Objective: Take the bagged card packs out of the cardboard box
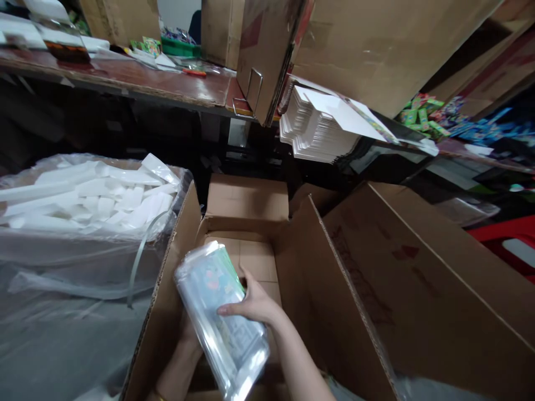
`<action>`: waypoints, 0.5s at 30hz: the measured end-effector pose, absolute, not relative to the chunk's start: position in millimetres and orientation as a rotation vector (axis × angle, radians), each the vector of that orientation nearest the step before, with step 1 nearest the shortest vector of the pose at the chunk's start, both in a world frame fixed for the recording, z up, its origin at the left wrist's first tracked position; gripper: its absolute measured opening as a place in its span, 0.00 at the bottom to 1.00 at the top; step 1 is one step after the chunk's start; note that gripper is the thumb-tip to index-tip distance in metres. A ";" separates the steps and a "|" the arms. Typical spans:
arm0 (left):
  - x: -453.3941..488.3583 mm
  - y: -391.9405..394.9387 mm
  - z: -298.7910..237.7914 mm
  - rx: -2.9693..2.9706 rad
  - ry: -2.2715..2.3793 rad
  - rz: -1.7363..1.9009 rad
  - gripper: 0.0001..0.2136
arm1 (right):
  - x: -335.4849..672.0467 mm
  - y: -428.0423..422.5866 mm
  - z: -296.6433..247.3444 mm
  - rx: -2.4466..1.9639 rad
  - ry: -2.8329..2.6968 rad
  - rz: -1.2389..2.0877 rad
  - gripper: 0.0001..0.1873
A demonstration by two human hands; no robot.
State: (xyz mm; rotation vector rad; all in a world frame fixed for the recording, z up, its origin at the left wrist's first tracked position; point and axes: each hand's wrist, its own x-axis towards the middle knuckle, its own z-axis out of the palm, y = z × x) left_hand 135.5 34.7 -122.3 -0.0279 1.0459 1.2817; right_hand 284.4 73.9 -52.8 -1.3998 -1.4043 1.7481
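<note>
Two hands are holding a clear plastic-wrapped packet (221, 317) inside an open cardboard box (251, 211), low in the frame. The right hand (253, 303) is gripping the packet from its right side, thumb lying across the shiny top face and fingers curling around the far edge. The left hand (188, 340) is sitting underneath the packet's left side, mostly hidden by it, so whether it is grasping or only supporting cannot be told; a gold bracelet (159, 396) is showing at that wrist. The packet is tilting, its upper end pointing toward the box's back wall, and printed sheets in pale green and pink are showing through the wrap. The box flaps are standing open, the left flap leaning against a large clear plastic bag (62, 289) that is holding white foam strips (87, 195). Just to the right, a second, larger carton (418, 278) is lying open with its flap touching the first box. Beyond the boxes, a stack of white folded cards (317, 131) is resting on the edge of a dark wooden surface (167, 83), partly under a big overhanging cardboard sheet (376, 44). Farther back on the surface, small colourful packets (150, 45) and an orange tool (194, 72) are lying among papers, while more green and blue packets (422, 114) are piling up at far right above a red plastic item (505, 234).
</note>
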 end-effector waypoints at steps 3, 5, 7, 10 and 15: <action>139.1 35.2 -101.2 -0.015 1.054 1.306 0.17 | 285.1 76.5 -88.3 -1.081 -1.067 2.072 0.38; 141.3 33.7 -85.3 -0.007 1.033 1.281 0.22 | 287.4 73.5 -113.1 -1.040 -0.905 2.035 0.34; 143.4 31.2 -72.2 0.003 1.003 1.224 0.30 | 291.6 70.5 -129.2 -1.030 -0.819 1.996 0.31; 146.6 27.7 -64.6 0.027 1.010 1.161 0.30 | 298.6 68.1 -132.4 -1.012 -0.809 1.998 0.27; 146.5 26.9 -69.4 0.095 1.090 1.206 0.25 | 301.9 61.6 -124.2 -0.943 -0.791 2.032 0.28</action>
